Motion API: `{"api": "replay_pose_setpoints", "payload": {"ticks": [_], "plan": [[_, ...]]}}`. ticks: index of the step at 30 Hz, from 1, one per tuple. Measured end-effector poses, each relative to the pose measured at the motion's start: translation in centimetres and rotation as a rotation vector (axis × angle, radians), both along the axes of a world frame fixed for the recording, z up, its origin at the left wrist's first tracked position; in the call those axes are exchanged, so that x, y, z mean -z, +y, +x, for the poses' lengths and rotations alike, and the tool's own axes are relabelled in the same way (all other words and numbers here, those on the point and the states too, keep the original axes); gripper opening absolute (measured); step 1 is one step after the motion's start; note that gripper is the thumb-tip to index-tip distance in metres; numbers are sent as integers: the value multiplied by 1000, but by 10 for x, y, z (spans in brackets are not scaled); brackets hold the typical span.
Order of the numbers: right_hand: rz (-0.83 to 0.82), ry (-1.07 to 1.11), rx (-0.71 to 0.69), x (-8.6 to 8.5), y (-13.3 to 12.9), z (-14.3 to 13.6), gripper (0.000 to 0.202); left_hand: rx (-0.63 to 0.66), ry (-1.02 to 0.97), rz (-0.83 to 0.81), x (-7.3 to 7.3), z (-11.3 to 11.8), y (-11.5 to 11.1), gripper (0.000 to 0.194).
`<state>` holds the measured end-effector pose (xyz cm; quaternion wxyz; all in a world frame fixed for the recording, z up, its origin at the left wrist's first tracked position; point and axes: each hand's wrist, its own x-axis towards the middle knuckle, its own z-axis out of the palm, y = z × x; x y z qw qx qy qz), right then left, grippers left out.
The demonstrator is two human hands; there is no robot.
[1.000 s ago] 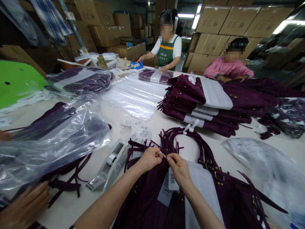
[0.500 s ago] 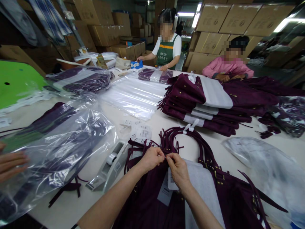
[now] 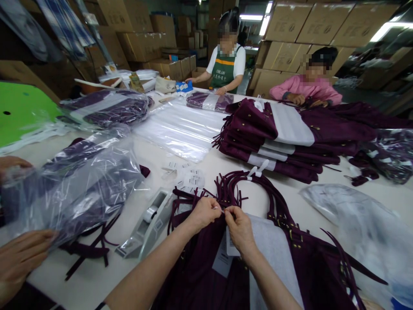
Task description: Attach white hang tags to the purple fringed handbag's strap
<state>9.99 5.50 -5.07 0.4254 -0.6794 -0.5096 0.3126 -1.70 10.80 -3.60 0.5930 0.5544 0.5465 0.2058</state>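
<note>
A head-worn camera looks down at a pale work table [image 3: 226, 172] in a warehouse stacked with cardboard boxes.

Low in the centre of the frame, the person's two hands meet fingertip to fingertip. The left hand [image 3: 204, 212] and the right hand [image 3: 238, 229] are each pinched shut on a thin white tag string [image 3: 222, 210] that spans the small gap between them. The string is very small; its ends cannot be made out. Both hands sit equally close to it, one on each side, so it runs left to right across the frame.

Directly below the hands lies a dark purple bag [image 3: 200, 275], flat on the table. Its long axis runs from the bottom edge of the frame up toward the centre, with its mouth and looped straps [image 3: 258, 189] pointing away from the person, toward the upper part of the frame. A white paper tag [image 3: 229, 247] hangs just beneath the right hand, resting on the bag.

Just left of the bag stands a grey tape dispenser [image 3: 149, 226]. Farther left, another person's hands [image 3: 22, 254] handle a bag in clear plastic wrap [image 3: 87, 185]. A stack of folded purple bags [image 3: 274, 142] sits above centre right. Two other people work at the far end of the table.
</note>
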Motion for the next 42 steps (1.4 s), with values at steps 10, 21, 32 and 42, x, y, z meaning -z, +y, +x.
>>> {"api": "replay_pose_setpoints", "payload": {"ticks": [10, 21, 32, 42], "plan": [[-30, 131, 57, -1, 1, -2, 25, -19, -8, -18, 3, 0, -1, 5], [14, 130, 35, 0, 0, 0, 26, -122, -309, -121, -10, -1, -1, 6], [-138, -668, -6, -2, -48, 3, 43, -43, -520, -274, -14, -10, 0, 8], [-351, 463, 29, -3, -37, 26, 31, -156, -263, -54, -12, -16, -10, 13]]}}
